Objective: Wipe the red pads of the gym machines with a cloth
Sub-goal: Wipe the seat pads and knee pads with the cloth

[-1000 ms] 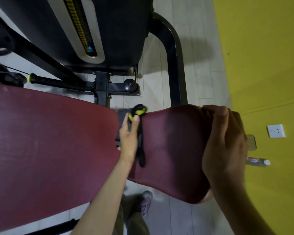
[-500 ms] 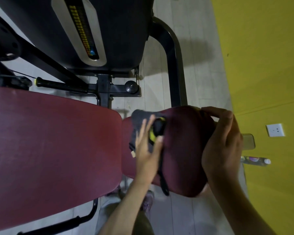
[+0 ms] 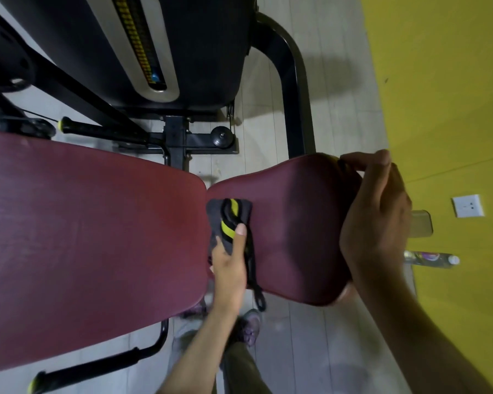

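Observation:
Two red pads of one gym machine fill the view: a long red pad (image 3: 91,237) on the left and a smaller red seat pad (image 3: 296,223) on the right, with a narrow gap between them. My left hand (image 3: 228,265) presses a dark cloth with a yellow stripe (image 3: 219,214) onto the seat pad's left end, right beside the gap. A black strap hangs from the cloth over the pad's near edge. My right hand (image 3: 376,223) grips the seat pad's right end, fingers curled over its far corner.
The black weight-stack housing (image 3: 197,52) and a curved black frame tube (image 3: 293,95) stand behind the pads. A yellow wall (image 3: 439,81) with a white socket (image 3: 467,205) is on the right, and a bottle (image 3: 430,258) lies at its foot. A black handle (image 3: 83,373) juts out below the long pad.
My left hand slid the cloth rightward along the seat pad, then back left to the gap. My right hand kept its grip on the pad's end.

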{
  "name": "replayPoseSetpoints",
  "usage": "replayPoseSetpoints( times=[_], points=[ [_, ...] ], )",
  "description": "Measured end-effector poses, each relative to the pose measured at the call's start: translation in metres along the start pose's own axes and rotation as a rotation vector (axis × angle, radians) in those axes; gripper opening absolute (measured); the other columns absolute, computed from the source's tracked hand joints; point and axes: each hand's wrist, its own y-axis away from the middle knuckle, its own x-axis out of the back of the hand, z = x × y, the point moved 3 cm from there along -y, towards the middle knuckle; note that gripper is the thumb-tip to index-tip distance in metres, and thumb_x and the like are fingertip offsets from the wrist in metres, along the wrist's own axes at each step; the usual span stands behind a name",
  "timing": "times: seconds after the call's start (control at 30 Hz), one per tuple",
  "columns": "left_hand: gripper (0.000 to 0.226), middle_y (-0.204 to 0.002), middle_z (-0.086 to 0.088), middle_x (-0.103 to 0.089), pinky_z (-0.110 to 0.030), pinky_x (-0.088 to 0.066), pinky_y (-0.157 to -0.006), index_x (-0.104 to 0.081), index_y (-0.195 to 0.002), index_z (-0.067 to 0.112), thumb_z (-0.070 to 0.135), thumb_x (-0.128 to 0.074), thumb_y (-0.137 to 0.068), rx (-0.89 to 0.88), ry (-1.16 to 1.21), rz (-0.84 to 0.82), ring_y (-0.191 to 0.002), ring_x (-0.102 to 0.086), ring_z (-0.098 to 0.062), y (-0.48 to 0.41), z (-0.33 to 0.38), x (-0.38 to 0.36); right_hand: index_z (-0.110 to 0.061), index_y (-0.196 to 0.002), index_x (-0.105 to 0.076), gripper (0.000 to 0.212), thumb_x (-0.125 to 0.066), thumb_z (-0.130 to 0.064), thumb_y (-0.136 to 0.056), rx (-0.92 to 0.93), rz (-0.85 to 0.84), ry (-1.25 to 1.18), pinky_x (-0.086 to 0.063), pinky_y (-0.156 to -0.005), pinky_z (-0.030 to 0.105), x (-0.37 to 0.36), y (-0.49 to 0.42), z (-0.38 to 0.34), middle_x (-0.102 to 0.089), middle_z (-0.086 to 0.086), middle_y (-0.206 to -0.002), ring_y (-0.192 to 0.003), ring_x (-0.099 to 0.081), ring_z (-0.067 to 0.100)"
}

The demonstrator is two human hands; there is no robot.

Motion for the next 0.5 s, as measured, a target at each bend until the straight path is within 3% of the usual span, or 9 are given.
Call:
replayPoseSetpoints(
  times=[0.07,0.17,0.23,0.3,0.4,0.5],
  points=[
    [0.095,-0.157,0.007,-0.045,-0.045,-0.022,-0.125,-0.042,-0.153,0.037,0.089,-0.055,-0.075,-0.08,-0.023,-0.091,-0.152,-0.031,-0.017,0.067,0.035,-0.02,-0.028,-0.107,-0.071,0.054,-0.019,-0.041,-0.11,-0.023,0.0,-0.015,-0.036,-0.075,0.027,0.001,0.0,-0.002,-0.068,-0.003,-0.107,-0.091,-0.055,0.004],
    [0.058,-0.153,0.043,-0.03,-0.028,-0.003,-0.125,-0.027,-0.144,0.07,0.077,-0.045,-0.089,-0.527,-0.059,-0.236,-0.151,-0.008,0.01,0.144,0.096,-0.053,-0.027,-0.103,-0.074,0.057,-0.02,-0.046,-0.106,-0.132,-0.003,-0.122,-0.041,-0.081,0.028,0.004,-0.002,0.0,-0.071,-0.009,-0.107,-0.093,-0.059,0.003],
    [0.048,-0.151,0.048,-0.026,-0.035,-0.002,-0.124,-0.029,-0.144,0.069,0.066,-0.041,-0.098,-0.661,-0.107,-0.225,-0.15,-0.01,0.011,0.144,0.099,-0.059,-0.027,-0.101,-0.074,0.057,-0.021,-0.046,-0.105,-0.177,-0.013,-0.163,-0.046,-0.087,0.03,0.005,-0.002,0.003,-0.072,-0.01,-0.105,-0.098,-0.063,0.007],
    [0.046,-0.155,0.033,-0.037,-0.05,-0.01,-0.125,-0.04,-0.147,0.056,0.061,-0.042,-0.101,-0.729,-0.151,-0.165,-0.153,-0.025,-0.006,0.125,0.08,-0.055,-0.027,-0.099,-0.072,0.054,-0.021,-0.044,-0.106,-0.144,-0.017,-0.13,-0.045,-0.083,0.03,0.005,0.0,0.001,-0.07,-0.009,-0.103,-0.096,-0.062,0.009],
    [0.058,-0.149,0.009,-0.054,-0.055,-0.027,-0.122,-0.045,-0.143,0.057,0.073,-0.053,-0.089,-0.385,0.009,-0.055,-0.145,-0.043,-0.018,0.088,0.035,-0.039,-0.028,-0.101,-0.072,0.052,-0.021,-0.04,-0.108,-0.102,0.001,-0.08,-0.038,-0.077,0.026,0.005,0.001,0.0,-0.068,-0.007,-0.102,-0.089,-0.057,0.003],
    [0.074,-0.143,0.004,-0.06,-0.047,-0.035,-0.119,-0.053,-0.145,0.027,0.072,-0.057,-0.087,-0.103,0.098,0.085,-0.137,-0.051,-0.013,0.038,-0.025,-0.009,-0.026,-0.103,-0.072,0.051,-0.023,-0.038,-0.109,-0.078,0.009,-0.031,-0.041,-0.074,0.025,0.005,0.0,0.002,-0.068,-0.007,-0.101,-0.083,-0.056,0.0]
  ],
)
